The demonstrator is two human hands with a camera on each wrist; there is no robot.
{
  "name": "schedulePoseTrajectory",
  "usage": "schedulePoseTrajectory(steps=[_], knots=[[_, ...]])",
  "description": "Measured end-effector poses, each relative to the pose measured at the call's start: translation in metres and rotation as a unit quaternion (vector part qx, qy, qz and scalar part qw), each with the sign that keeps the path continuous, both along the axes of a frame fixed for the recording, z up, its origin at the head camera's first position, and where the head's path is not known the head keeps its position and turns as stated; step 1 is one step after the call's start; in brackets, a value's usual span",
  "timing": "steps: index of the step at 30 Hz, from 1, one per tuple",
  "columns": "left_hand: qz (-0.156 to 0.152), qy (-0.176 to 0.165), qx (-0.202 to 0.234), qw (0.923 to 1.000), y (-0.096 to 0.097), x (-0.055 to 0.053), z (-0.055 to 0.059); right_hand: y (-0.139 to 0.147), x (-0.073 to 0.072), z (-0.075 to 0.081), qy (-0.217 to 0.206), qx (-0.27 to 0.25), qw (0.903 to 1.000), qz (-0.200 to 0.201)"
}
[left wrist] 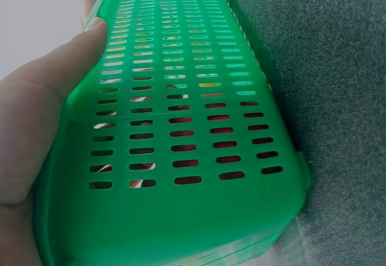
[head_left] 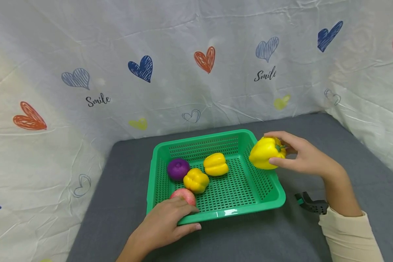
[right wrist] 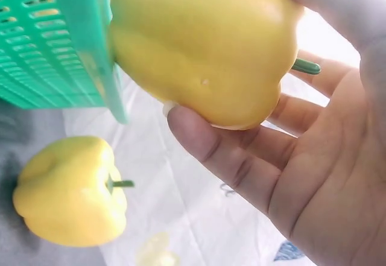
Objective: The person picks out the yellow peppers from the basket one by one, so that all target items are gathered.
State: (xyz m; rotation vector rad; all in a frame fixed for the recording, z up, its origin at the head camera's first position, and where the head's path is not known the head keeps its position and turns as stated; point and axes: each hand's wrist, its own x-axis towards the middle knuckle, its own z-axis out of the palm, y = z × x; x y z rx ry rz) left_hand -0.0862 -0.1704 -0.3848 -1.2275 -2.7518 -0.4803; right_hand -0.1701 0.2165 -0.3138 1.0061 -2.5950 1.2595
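My right hand (head_left: 301,154) pinches a yellow bell pepper (head_left: 263,153) between thumb and fingers, over the right rim of a green plastic basket (head_left: 232,213). Its green stem points back toward the palm. At the basket's front left, my left hand (head_left: 165,223) grips the rim, thumb outside and fingers inside, beside a pinkish-red round fruit (head_left: 186,195) that they partly cover. Two more yellow peppers lie inside, one in the middle (head_left: 216,164) and one nearer (head_left: 196,181), next to a purple round fruit or vegetable (head_left: 178,169).
Another yellow pepper (right wrist: 71,190) lies on the table outside the basket, seen in the right wrist view. A grey cloth (head_left: 118,207) covers the table. Behind it hangs a white curtain (head_left: 170,98) printed with hearts. A black strap-like device (head_left: 314,205) is by the right wrist.
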Motion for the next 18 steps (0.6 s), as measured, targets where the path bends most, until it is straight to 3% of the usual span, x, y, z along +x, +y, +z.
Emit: schedulePoseTrajectory(steps=[7, 12, 18], knots=[[0.002, -0.001, -0.004, 1.0, 0.0, 0.0, 0.0, 0.023, -0.008, -0.013, 0.018, 0.03, 0.9983, -0.046], [0.001, 0.002, -0.002, 1.0, 0.0, 0.0, 0.0, 0.035, -0.006, -0.014, 0.019, 0.064, 0.9937, -0.09], [0.006, -0.005, -0.008, 0.9999, 0.0, 0.0, 0.0, 0.041, -0.005, -0.013, 0.024, 0.081, 0.9922, -0.092]])
